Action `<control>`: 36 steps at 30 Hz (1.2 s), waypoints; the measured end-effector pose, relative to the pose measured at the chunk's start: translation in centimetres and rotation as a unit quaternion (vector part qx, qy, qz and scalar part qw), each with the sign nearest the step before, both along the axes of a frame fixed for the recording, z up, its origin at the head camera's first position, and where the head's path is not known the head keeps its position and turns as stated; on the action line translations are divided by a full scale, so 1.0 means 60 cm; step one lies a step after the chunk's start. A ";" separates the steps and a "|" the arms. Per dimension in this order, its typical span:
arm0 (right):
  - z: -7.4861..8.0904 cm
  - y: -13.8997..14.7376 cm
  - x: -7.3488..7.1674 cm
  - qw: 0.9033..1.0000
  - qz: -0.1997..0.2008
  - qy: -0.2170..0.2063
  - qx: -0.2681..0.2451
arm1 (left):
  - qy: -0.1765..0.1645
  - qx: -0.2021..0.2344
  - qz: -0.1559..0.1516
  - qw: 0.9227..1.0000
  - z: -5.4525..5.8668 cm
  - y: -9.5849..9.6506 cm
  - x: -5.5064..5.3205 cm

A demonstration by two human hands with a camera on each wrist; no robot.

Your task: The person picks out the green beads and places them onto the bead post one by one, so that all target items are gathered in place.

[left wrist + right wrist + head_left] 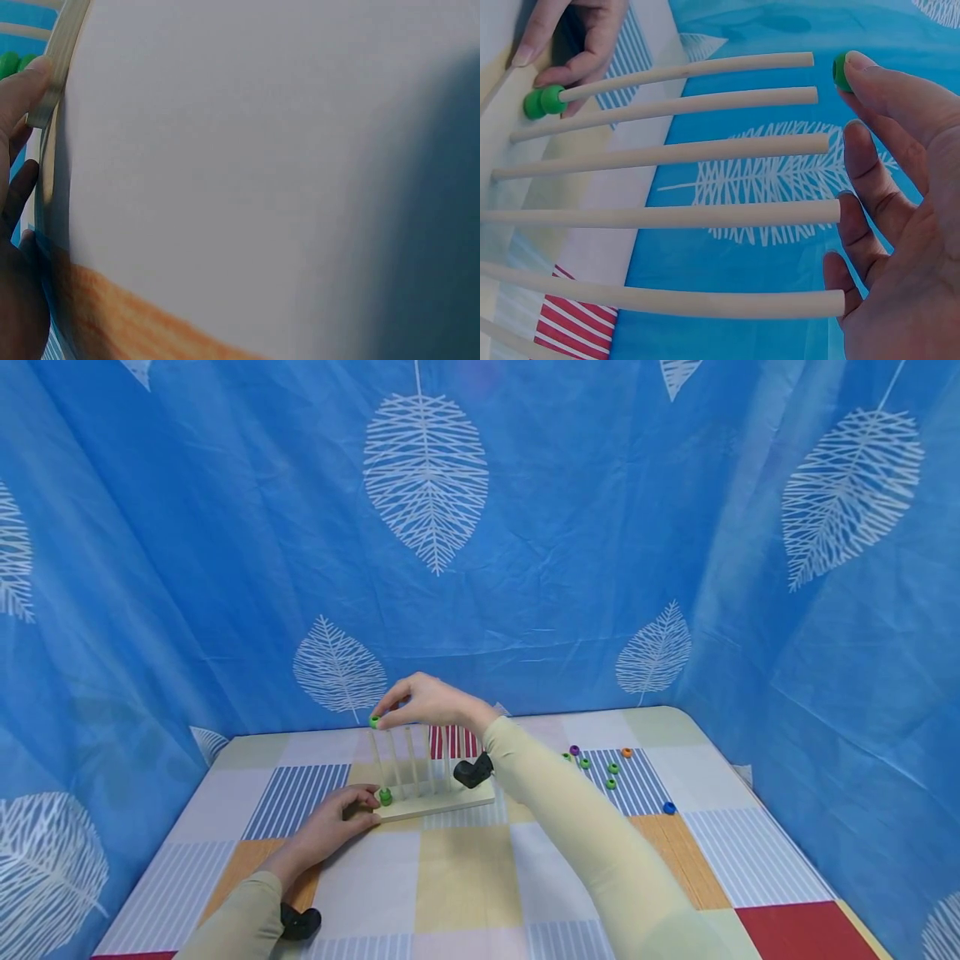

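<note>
A pale wooden peg board (465, 799) with a row of upright rods stands on the table. My right hand (429, 700) pinches a green bead (841, 73) between thumb and forefinger. In the right wrist view the bead is just off the tip of the end rod (727, 66), not on it. Two green beads (544, 102) are stacked at the foot of that rod. My left hand (339, 818) grips the board's left end, with the thumb on its edge (46, 94) in the left wrist view.
On the right of the patchwork cloth (465, 877) lie several loose green beads (613, 768), a purple bead (574, 750), an orange bead (626, 752) and a blue bead (669, 808). A blue leaf-print curtain (525, 568) surrounds the table's back and sides.
</note>
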State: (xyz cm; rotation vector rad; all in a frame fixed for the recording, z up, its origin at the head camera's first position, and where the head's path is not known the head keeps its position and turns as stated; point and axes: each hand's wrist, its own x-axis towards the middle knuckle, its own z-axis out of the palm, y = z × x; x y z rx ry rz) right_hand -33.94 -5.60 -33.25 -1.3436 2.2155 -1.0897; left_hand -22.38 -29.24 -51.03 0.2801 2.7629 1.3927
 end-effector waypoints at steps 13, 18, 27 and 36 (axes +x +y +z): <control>-0.003 -0.012 0.001 1.000 0.000 -0.004 0.013 | 0.009 0.001 -0.007 1.000 0.000 0.003 -0.002; -0.006 -0.017 0.000 1.000 0.003 -0.008 0.013 | 0.012 0.000 -0.008 1.000 0.001 0.001 -0.002; -0.006 -0.020 0.001 0.999 -0.007 0.002 0.033 | 0.012 0.002 -0.005 1.000 0.001 -0.001 -0.003; -0.009 -0.022 0.004 0.999 -0.012 0.003 0.040 | 0.008 0.002 -0.004 1.000 0.000 -0.002 -0.002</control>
